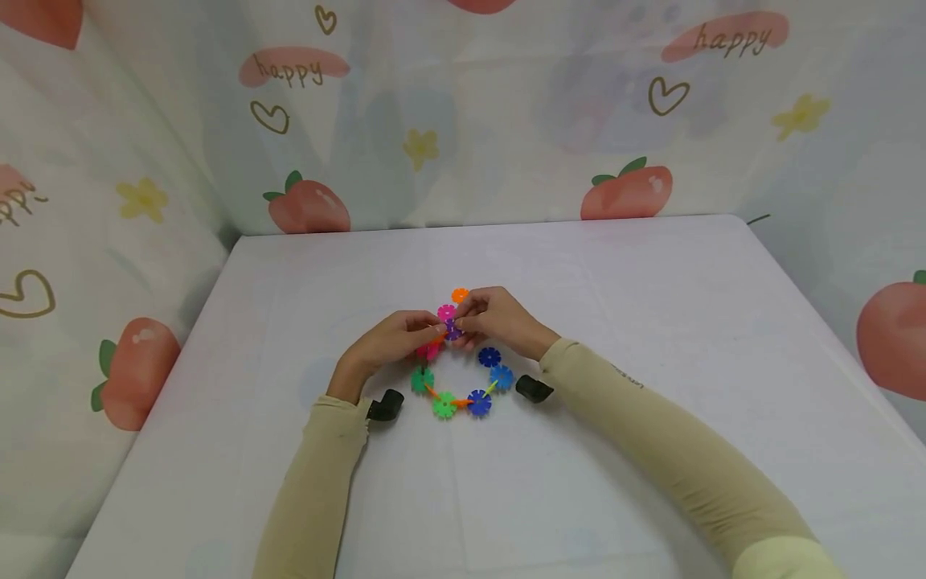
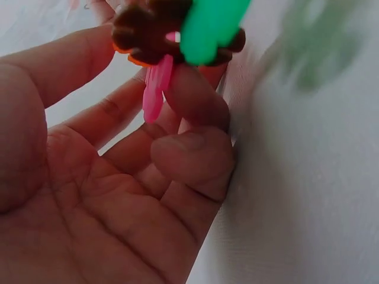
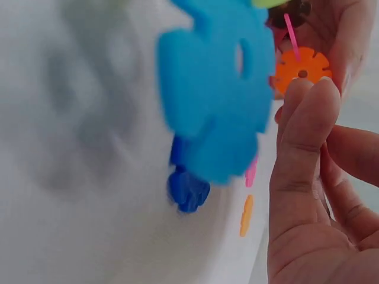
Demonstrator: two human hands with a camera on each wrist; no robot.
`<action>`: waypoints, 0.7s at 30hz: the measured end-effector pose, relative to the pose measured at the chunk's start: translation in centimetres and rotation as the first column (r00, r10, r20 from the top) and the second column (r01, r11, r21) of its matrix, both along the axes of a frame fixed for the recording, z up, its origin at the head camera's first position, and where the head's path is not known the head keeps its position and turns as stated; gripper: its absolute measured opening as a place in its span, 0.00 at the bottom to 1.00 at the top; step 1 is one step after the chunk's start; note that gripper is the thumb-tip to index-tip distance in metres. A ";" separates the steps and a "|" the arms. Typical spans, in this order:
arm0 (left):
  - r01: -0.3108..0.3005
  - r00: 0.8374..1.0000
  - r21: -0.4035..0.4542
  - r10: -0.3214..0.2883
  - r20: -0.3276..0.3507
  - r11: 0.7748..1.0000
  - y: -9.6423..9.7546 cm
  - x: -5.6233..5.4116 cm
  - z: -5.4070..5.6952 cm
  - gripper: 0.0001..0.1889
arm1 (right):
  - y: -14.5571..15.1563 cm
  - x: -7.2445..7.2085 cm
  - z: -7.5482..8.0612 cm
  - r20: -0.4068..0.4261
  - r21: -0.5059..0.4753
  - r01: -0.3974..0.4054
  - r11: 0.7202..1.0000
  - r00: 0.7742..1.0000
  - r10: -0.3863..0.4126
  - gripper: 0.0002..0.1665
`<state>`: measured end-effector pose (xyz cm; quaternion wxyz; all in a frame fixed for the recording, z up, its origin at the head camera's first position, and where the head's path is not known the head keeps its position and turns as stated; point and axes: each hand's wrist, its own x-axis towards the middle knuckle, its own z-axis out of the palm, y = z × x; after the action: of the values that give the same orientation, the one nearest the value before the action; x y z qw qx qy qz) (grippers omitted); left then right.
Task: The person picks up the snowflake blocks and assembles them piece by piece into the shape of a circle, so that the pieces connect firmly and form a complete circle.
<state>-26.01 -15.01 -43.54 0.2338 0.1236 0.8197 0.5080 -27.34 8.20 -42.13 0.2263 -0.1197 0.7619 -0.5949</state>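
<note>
Slotted flower-shaped plastic discs are linked edge to edge in a curved chain, with a green disc (image 1: 423, 380), a light green disc (image 1: 444, 405) and a blue disc (image 1: 479, 403) along it. My left hand (image 1: 394, 336) pinches the chain's upper left end by an orange disc (image 3: 302, 68). Opposite it, my right hand (image 1: 502, 318) pinches a purple disc (image 1: 452, 330) against that end; whether the two are joined cannot be told. Close to the left palm are a brown disc (image 2: 139, 32) and a pink disc (image 2: 155, 94). The fingers partly hide the discs.
Just beyond the hands, a loose pink disc (image 1: 446, 311) and an orange disc (image 1: 460, 296) lie on the white-covered table (image 1: 615, 273). The chain's other end has a light blue disc (image 1: 501, 377) and a dark blue disc (image 1: 489, 357). Black wrist cameras (image 1: 534, 389) sit beside both wrists.
</note>
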 end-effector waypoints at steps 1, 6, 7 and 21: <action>0.001 1.000 -0.008 -0.001 -0.002 1.000 0.0 0.0 0.0 0.18 | 0.0 0.0 0.1 -0.008 0.009 -0.005 1.000 1.000 0.005 0.06; 0.004 1.000 -0.046 -0.004 -0.003 0.999 -0.3 0.1 0.2 0.19 | 0.3 -0.6 0.4 -0.100 0.099 -0.023 0.995 0.994 0.033 0.08; 0.005 1.000 -0.051 -0.005 0.001 0.999 -0.4 0.1 0.3 0.19 | 0.4 -0.8 0.4 -0.121 0.120 -0.026 0.992 0.992 0.040 0.09; 0.036 0.999 -0.139 -0.030 0.042 0.990 -1.2 -0.1 0.4 0.22 | -0.3 -4.4 0.7 -0.250 0.388 -0.053 0.920 0.955 0.160 0.19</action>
<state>-26.11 -16.24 -43.19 0.2666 0.1103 0.8462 0.4480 -31.78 7.90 -41.44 0.1685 -0.1978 0.8782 -0.4015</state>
